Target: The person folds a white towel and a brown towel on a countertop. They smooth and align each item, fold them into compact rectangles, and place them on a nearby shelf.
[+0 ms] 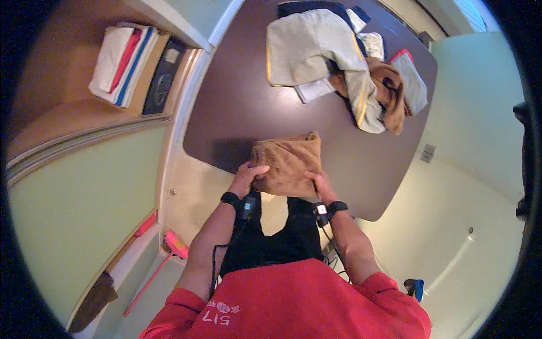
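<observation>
A folded brown plush cloth point(288, 163) is held between my two hands at the near edge of the dark table point(237, 106). My left hand point(247, 178) grips its left side, thumb on top and fingers hidden beneath. On the opposite side my right hand point(320, 183) pinches the near right edge, again with the thumb on top. Farther back lies a loose pile of cloths: a grey cloth with yellow edging point(313, 46), a crumpled brown cloth point(387, 84) and a light grey cloth with pink trim point(410, 80).
On a shelf at the left, folded white, red and blue cloths point(123, 63) lie beside a black object point(163, 80). A pink broom point(175, 245) stands on the floor at lower left. Pale walls flank the table, with a wall plate point(428, 153) at right. Cables hang from both wrists.
</observation>
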`<state>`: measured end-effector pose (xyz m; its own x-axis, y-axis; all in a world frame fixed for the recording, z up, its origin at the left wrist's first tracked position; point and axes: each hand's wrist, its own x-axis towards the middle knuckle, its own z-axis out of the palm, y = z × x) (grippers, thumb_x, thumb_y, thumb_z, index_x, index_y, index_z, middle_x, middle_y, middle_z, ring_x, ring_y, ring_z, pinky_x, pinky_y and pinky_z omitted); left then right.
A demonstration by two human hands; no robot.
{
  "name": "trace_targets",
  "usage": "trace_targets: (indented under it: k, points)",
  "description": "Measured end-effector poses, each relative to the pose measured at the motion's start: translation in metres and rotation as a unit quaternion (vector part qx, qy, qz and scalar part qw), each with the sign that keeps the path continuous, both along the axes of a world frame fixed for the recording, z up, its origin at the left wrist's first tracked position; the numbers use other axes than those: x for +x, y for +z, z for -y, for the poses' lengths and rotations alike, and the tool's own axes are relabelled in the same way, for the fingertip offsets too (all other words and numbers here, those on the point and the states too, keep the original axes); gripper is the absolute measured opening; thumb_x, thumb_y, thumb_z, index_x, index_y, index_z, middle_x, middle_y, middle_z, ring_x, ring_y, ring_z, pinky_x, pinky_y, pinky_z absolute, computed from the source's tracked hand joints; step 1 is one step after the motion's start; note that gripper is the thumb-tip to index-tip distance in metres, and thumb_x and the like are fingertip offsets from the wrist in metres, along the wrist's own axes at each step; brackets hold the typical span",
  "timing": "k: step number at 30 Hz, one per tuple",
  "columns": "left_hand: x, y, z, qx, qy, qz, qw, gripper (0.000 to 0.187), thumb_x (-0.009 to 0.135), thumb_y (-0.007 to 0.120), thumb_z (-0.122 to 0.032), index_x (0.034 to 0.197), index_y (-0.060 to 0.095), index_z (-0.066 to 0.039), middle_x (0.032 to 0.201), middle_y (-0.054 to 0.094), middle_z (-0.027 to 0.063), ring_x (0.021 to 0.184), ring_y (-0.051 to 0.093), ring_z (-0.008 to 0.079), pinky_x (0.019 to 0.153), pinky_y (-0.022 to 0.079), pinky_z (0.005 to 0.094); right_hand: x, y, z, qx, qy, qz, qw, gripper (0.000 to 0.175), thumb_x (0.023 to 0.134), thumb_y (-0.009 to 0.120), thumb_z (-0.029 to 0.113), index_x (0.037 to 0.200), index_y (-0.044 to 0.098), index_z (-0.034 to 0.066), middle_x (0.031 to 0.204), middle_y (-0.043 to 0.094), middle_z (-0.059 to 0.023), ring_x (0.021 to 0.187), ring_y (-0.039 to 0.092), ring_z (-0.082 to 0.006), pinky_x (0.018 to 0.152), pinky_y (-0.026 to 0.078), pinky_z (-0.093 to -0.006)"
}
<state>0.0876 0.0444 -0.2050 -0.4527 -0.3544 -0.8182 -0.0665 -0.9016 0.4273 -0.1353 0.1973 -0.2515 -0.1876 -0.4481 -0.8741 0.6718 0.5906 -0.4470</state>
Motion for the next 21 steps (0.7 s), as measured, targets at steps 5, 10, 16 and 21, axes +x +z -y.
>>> trace_targets:
  k: [5,10,16,21]
  points:
    - [0.012,0.017,0.013,-0.008,0.025,0.035,0.999,0.049,0.070,0.075,-0.019,0.113,0.058,-0.001,0.104,0.063,0.0060,0.094,0.058,0.0182,0.086,0.046,0.0317,0.003,0.031,0.030,0.009,0.001,0.067,0.998,0.037,0.076,0.063,0.005,0.112,0.058,-0.0012,0.100,0.065,-0.0109,0.085,0.065,-0.0245,0.076,0.056,-0.0362]
    - [0.015,0.039,0.018,-0.012,0.038,0.046,0.998,0.044,0.073,0.074,-0.018,0.111,0.059,-0.002,0.101,0.062,0.0044,0.091,0.058,0.0159,0.084,0.046,0.0310,0.008,0.051,0.045,-0.034,0.003,0.070,0.997,0.038,0.077,0.061,0.004,0.114,0.057,0.0000,0.101,0.065,-0.0102,0.085,0.065,-0.0243,0.077,0.056,-0.0370]
    - [0.016,0.041,0.024,-0.031,-0.009,0.074,0.997,0.036,0.074,0.074,-0.014,0.105,0.061,-0.004,0.089,0.060,-0.0007,0.077,0.054,0.0104,0.075,0.046,0.0268,0.014,0.049,0.038,-0.072,-0.015,0.077,0.994,0.041,0.078,0.058,0.005,0.118,0.053,-0.0003,0.108,0.063,-0.0119,0.095,0.063,-0.0260,0.083,0.054,-0.0405]
    - [0.008,0.042,0.021,-0.041,-0.044,0.021,0.998,0.042,0.076,0.071,-0.012,0.115,0.058,-0.002,0.106,0.063,0.0061,0.096,0.059,0.0187,0.086,0.047,0.0316,0.016,0.053,0.016,-0.080,-0.086,0.075,0.990,0.042,0.078,0.056,-0.001,0.120,0.052,0.0020,0.111,0.061,-0.0101,0.097,0.062,-0.0254,0.084,0.054,-0.0410]
